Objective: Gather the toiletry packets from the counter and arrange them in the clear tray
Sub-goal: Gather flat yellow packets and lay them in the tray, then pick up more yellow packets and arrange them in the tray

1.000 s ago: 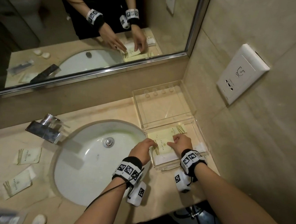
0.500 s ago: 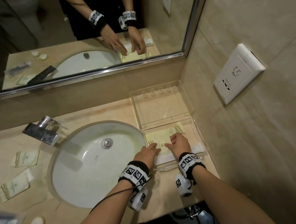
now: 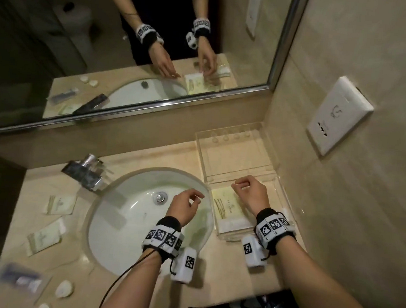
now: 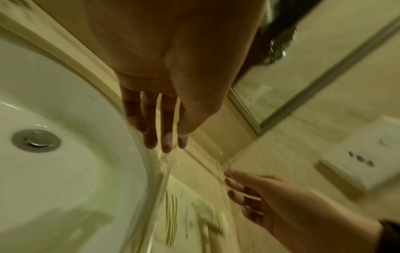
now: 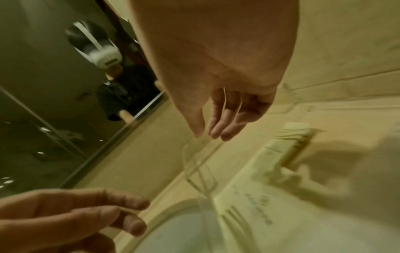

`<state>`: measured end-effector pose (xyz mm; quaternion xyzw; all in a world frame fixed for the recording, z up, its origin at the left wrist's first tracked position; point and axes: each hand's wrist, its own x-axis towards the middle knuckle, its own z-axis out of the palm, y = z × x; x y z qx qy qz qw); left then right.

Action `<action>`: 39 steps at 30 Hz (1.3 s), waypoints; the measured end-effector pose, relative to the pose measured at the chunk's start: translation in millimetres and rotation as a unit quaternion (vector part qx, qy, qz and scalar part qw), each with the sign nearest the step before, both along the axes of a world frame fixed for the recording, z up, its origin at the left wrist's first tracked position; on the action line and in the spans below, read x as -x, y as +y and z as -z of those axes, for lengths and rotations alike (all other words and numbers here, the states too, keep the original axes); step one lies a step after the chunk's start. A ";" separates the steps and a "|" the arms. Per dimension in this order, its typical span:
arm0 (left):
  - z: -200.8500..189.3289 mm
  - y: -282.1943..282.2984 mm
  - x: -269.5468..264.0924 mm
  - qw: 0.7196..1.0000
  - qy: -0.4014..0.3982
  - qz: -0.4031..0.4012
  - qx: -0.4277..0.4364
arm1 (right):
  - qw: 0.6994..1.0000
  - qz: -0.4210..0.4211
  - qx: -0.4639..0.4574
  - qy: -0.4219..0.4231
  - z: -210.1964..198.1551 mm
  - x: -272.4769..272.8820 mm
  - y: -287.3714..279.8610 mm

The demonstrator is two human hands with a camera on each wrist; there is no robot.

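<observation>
The clear tray (image 3: 283, 206) stands at the counter's right end, beside the wall. Cream toiletry packets (image 3: 226, 208) lie flat in its near compartment; the far compartment (image 3: 236, 157) holds nothing. My right hand (image 3: 240, 184) hovers above the tray, fingers relaxed and empty. Over the sink's right rim my left hand (image 3: 192, 198) hangs empty too, fingers loose. The left wrist view shows its straight fingers (image 4: 165, 142) above the tray rim (image 4: 164, 171). In the right wrist view my right hand (image 5: 214, 135) is above a printed packet (image 5: 259, 219). Two more packets (image 3: 62, 204) (image 3: 45, 236) lie left of the sink.
The white sink (image 3: 126, 221) fills the counter's middle, with a chrome tap (image 3: 83, 172) behind it. A blurred plastic-wrapped item (image 3: 21, 279) and small white soaps (image 3: 64, 288) sit at the front left. A mirror (image 3: 132, 47) and a wall socket (image 3: 337, 117) border the counter.
Both hands have lifted off the packets in the tray. My left hand has drawn back left over the sink rim; the right has risen above the tray.
</observation>
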<state>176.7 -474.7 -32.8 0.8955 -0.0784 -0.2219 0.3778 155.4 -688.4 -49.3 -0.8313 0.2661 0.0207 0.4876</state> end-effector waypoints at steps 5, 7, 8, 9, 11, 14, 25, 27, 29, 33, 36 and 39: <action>-23.8 69.1 10.5 0.988 -0.021 -0.149 0.035 | 0.992 -0.083 -0.061 -0.069 -28.7 -22.7 59.9; -29.9 100.2 22.5 0.979 -0.028 -0.199 0.035 | 0.985 -0.128 -0.075 -0.084 -31.9 -30.5 92.2; -32.4 115.6 30.2 0.974 -0.030 -0.221 0.031 | 0.981 -0.154 -0.081 -0.089 -32.5 -32.3 109.2; -34.4 130.8 38.6 0.969 -0.033 -0.243 0.025 | 0.976 -0.179 -0.088 -0.090 -32.8 -32.9 126.4; -38.3 160.2 58.1 0.958 -0.036 -0.284 0.017 | 0.964 -0.229 -0.106 -0.085 -32.5 -29.6 160.0; -43.1 198.3 89.3 0.939 -0.035 -0.342 0.001 | 0.945 -0.297 -0.119 -0.076 -29.1 -19.6 204.6; -35.0 297.0 153.5 0.889 -0.013 -0.457 -0.007 | 0.906 -0.411 -0.096 -0.039 -25.5 0.1 306.8; -28.1 316.8 155.6 0.884 -0.009 -0.468 -0.003 | 0.903 -0.420 -0.083 -0.032 -24.5 -0.6 324.6; -21.7 335.9 155.3 0.880 -0.005 -0.474 0.000 | 0.901 -0.426 -0.075 -0.025 -22.0 -2.0 342.4; -9.2 374.7 151.2 0.874 0.021 -0.484 0.019 | 0.902 -0.428 -0.058 -0.003 -16.1 -3.4 379.5; 2.2 404.1 145.8 0.872 0.035 -0.488 0.017 | 0.898 -0.438 -0.044 0.006 -9.5 -7.2 411.9; 15.9 428.1 138.6 0.869 0.042 -0.493 0.002 | 0.891 -0.452 -0.024 0.017 2.2 -13.7 444.6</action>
